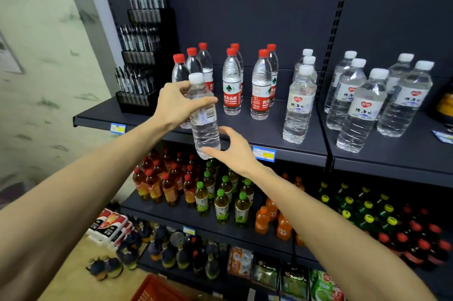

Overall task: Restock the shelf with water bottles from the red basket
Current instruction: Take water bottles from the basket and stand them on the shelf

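My left hand is shut around the upper part of a clear white-capped water bottle, holding it upright in front of the upper shelf's front edge. Just right of the bottle's base, my right hand is spread, its thumb touching the bottom. On the shelf stand red-capped water bottles at left and white-capped water bottles further right. One corner of the red basket shows at the bottom edge.
A black rack of pens stands at the shelf's left end. Lower shelves hold tea bottles, orange drinks and snack bags. More white-capped bottles fill the neighbouring bay at right. A wall is at left.
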The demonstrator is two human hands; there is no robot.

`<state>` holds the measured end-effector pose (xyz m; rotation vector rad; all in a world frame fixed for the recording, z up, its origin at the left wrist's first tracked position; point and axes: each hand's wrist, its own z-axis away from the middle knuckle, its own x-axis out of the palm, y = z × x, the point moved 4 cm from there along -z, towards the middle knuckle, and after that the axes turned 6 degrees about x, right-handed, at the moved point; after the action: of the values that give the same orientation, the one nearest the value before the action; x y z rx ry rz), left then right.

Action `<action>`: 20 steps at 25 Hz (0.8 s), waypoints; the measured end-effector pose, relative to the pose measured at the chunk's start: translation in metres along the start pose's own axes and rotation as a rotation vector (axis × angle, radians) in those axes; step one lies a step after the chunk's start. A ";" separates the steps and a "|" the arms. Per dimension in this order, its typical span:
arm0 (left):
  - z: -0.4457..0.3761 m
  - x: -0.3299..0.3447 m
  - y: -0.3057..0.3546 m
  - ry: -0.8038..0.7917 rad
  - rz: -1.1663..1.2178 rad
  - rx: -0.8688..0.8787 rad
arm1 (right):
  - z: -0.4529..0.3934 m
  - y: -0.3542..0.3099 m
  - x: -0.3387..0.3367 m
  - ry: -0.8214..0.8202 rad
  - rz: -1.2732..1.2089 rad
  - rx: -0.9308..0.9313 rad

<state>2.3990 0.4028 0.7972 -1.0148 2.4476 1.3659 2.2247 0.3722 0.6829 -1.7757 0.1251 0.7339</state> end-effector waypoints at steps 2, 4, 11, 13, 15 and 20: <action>0.005 0.000 0.000 -0.028 0.013 0.003 | -0.014 -0.006 0.025 -0.069 -0.156 0.059; 0.007 0.001 -0.001 -0.058 0.085 -0.018 | -0.024 -0.005 0.035 -0.077 -0.214 0.079; 0.005 0.014 -0.010 -0.158 0.063 -0.155 | 0.008 0.038 -0.008 0.079 -0.231 0.139; 0.009 0.040 -0.013 -0.190 0.019 -0.150 | 0.020 0.045 -0.036 0.154 -0.197 0.145; 0.010 0.071 -0.012 -0.245 -0.064 -0.102 | 0.036 0.053 -0.067 0.230 -0.181 0.149; 0.004 0.137 0.013 -0.298 -0.028 -0.024 | 0.080 0.077 -0.139 0.431 -0.198 0.172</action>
<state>2.2862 0.3444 0.7431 -0.7818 2.1970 1.4247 2.0470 0.3797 0.6805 -1.7274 0.2874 0.1855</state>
